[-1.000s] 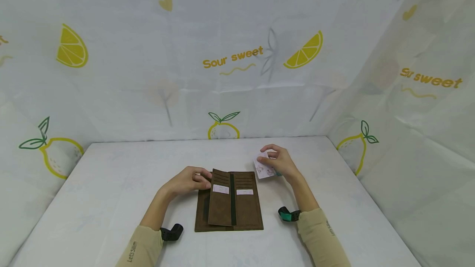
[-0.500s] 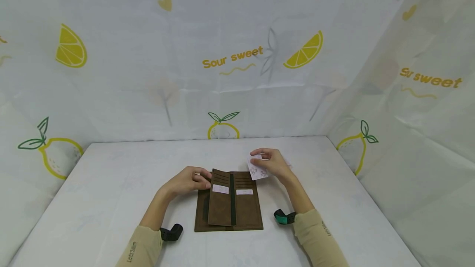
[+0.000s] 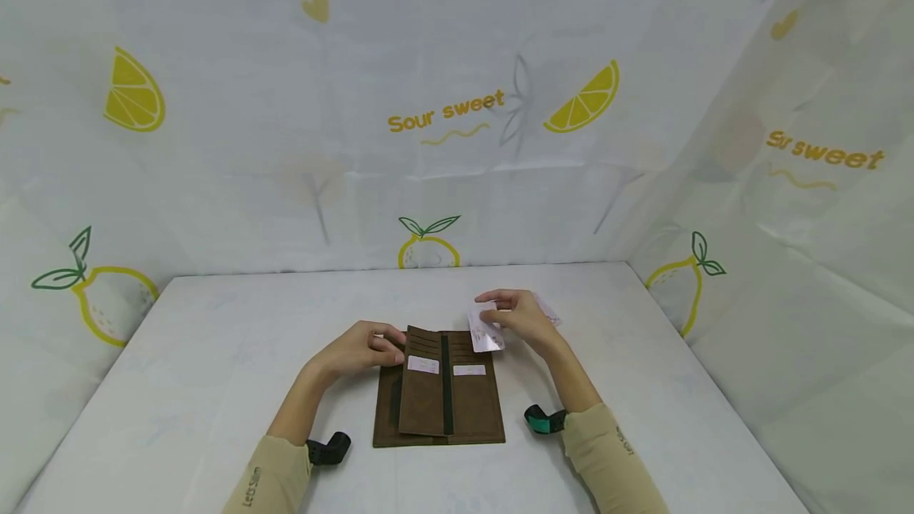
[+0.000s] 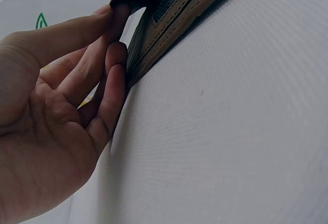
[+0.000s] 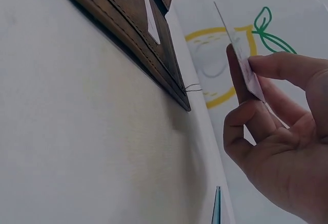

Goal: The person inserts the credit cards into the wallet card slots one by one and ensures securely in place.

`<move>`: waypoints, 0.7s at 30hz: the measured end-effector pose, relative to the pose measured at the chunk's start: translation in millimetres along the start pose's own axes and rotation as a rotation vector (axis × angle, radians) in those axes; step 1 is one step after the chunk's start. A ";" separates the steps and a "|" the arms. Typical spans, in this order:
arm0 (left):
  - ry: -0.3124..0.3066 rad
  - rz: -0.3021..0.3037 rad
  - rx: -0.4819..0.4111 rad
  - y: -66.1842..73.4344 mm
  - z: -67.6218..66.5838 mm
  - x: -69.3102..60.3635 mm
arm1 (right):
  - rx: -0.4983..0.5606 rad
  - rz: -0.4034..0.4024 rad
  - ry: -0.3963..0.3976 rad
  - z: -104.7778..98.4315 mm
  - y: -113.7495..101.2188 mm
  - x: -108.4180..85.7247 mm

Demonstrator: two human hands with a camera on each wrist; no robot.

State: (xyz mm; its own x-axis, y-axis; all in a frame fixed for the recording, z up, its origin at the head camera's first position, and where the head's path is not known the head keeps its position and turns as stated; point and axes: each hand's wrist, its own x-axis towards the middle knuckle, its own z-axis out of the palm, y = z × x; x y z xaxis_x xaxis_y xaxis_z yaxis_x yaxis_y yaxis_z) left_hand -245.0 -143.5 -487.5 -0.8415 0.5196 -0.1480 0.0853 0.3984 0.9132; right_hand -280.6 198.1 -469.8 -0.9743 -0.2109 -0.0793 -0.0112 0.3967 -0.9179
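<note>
A brown bifold wallet (image 3: pixel 474 411) lies unfolded on the table, its inner flap raised at the left. Pale cards sit in slots on both sides, one of them a left card (image 3: pixel 424 365). At the wallet's upper left, my left hand (image 3: pixel 360 349) pinches the flap's edge between thumb and fingers, as the left wrist view (image 4: pixel 66 96) shows. My right hand (image 3: pixel 527 320) holds a pale printed card (image 3: pixel 485 331) upright between thumb and fingers. That card is over the wallet's upper right corner in the head view; the right wrist view shows a gap between them.
Another pale card (image 3: pixel 547 309) lies behind my right hand, partly hidden by it. A thin teal-edged item (image 5: pixel 217 206) shows low in the right wrist view. The white table (image 3: pixel 250 403) meets a lemon-print curtain (image 3: pixel 457 181) at the back and sides.
My right hand has moved left with the card, from the right of the wallet to its upper right corner. The card behind it has come into view. The left hand stays still.
</note>
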 end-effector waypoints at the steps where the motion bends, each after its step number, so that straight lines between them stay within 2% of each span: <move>1: 0.000 0.003 0.002 0.0 -0.1 -0.4 | 0.001 -0.001 -0.007 0.9 -0.1 -0.3; 9: -0.002 0.003 -0.011 -0.1 0.0 -2.1 | 0.000 -0.019 -0.058 8.8 0.9 1.0; 21: -0.004 0.011 -0.006 0.0 0.1 -0.3 | -0.006 -0.057 -0.066 18.4 3.1 1.5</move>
State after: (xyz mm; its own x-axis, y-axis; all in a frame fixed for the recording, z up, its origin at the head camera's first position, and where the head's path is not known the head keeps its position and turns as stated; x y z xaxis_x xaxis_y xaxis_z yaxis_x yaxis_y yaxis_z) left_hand -244.7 -143.6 -487.4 -0.8386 0.5266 -0.1393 0.0915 0.3882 0.9170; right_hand -277.9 182.6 -480.0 -0.9551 -0.2917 -0.0527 -0.0676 0.3876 -0.9194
